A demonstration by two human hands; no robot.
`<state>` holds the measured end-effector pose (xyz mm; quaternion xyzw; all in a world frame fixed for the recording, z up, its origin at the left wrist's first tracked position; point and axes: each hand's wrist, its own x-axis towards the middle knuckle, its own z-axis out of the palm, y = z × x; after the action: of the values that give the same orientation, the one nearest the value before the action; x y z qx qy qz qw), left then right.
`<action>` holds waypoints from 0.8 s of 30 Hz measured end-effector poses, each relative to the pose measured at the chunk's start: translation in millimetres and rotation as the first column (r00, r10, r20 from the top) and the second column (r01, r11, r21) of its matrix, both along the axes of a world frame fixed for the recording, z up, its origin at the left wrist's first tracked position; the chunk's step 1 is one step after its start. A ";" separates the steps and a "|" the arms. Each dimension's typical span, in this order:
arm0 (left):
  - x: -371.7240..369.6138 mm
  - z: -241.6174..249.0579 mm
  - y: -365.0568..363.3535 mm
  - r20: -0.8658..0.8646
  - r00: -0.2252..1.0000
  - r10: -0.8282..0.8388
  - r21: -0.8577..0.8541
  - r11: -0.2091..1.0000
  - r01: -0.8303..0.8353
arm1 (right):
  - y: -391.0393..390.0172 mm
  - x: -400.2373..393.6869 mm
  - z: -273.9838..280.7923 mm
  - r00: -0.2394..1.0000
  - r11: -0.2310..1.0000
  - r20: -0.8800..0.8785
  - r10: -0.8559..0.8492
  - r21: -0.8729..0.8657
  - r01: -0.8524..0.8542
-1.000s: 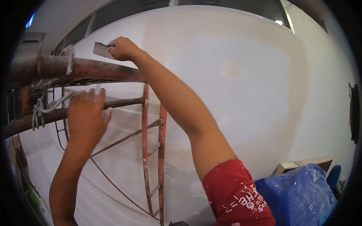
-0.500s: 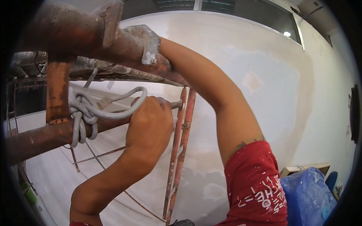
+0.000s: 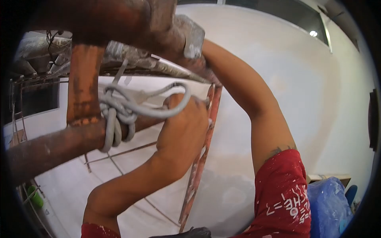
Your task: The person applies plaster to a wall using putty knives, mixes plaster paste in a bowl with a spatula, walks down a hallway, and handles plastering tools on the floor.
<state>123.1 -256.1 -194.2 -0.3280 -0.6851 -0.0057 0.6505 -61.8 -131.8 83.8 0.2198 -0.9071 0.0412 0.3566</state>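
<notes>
My left hand (image 3: 184, 119) is closed around the lower scaffold pipe (image 3: 59, 152), just right of a knotted grey rope (image 3: 115, 113). A loop of that rope passes across the back of the hand. My right arm (image 3: 242, 75) reaches up behind the thick upper scaffold pipe (image 3: 107, 20), near a metal bracket (image 3: 194, 37). The right hand is hidden there, so its fingers do not show. An orange upright (image 3: 83, 83) joins the two pipes left of the rope.
Reddish scaffold legs (image 3: 204, 150) with thin cross braces stand below. A pale patched wall (image 3: 293, 95) rises ahead under a dark window strip (image 3: 281, 18). Blue plastic sheeting (image 3: 327, 206) lies at lower right. A dark object (image 3: 190, 233) shows at the bottom edge.
The view has shifted, so the pipes, rope and both arms appear further right and the upper pipe looks larger. My left hand keeps its hold on the lower pipe.
</notes>
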 end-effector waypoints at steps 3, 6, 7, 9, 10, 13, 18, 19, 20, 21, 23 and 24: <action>-8.1 -1.6 5.2 -0.006 1.000 0.023 0.009 1.000 -0.023 | 25.8 -1.4 27.1 0.812 0.779 -0.490 0.318 0.624 0.072; -9.9 -1.4 3.1 -0.032 0.999 -0.024 0.016 1.000 0.024 | -15.7 113.0 -31.9 0.649 0.878 -0.696 0.308 -0.055 -0.476; -9.7 -2.7 3.1 -0.023 0.999 -0.040 0.016 0.999 0.041 | -16.3 127.9 -45.1 0.597 0.871 -0.744 0.301 -0.040 -0.489; -7.7 -1.6 2.1 -0.035 0.999 -0.004 0.016 1.000 0.004 | -7.5 154.1 -84.6 0.697 0.907 -0.674 0.246 -0.093 -0.411; -8.6 -1.4 2.8 -0.050 0.999 0.009 0.028 1.000 -0.008 | -2.6 167.8 -104.8 0.742 0.922 -0.632 0.222 -0.111 -0.370; -7.7 -2.1 4.2 -0.037 0.996 -0.084 0.078 0.993 0.087 | 26.8 213.4 -170.7 0.741 0.935 -0.632 0.225 -0.074 -0.347; 3.1 -0.1 6.0 -0.007 0.992 -0.126 0.126 0.984 0.126 | 124.1 302.7 -280.9 0.839 0.932 -0.532 -0.112 0.238 0.275; 3.0 0.3 5.9 -0.015 0.990 -0.137 0.129 0.982 0.138 | 139.4 316.8 -300.6 0.865 0.914 -0.443 -0.234 0.203 0.352; 4.2 0.2 5.6 -0.022 0.988 -0.150 0.131 0.980 0.151 | 153.0 329.6 -318.6 0.871 0.885 -0.342 -0.353 0.179 0.429; 7.4 0.4 4.7 -0.008 0.990 -0.141 0.118 0.983 0.141 | 166.1 339.5 -333.7 0.888 0.935 -0.356 -0.290 0.094 0.342; 15.3 0.1 1.6 0.020 0.992 -0.128 0.087 0.988 0.126 | 197.5 359.9 -351.4 0.899 0.966 -0.359 -0.251 -0.029 0.258; 21.3 1.5 -0.8 -0.007 0.978 -0.206 0.077 0.975 0.206 | 219.1 374.3 -355.3 0.898 0.961 -0.344 -0.273 -0.065 0.268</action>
<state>144.4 -256.9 -192.7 -0.3721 -0.6469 -0.0997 0.6581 312.5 87.3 -271.5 0.0927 -0.8505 -0.0414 0.5161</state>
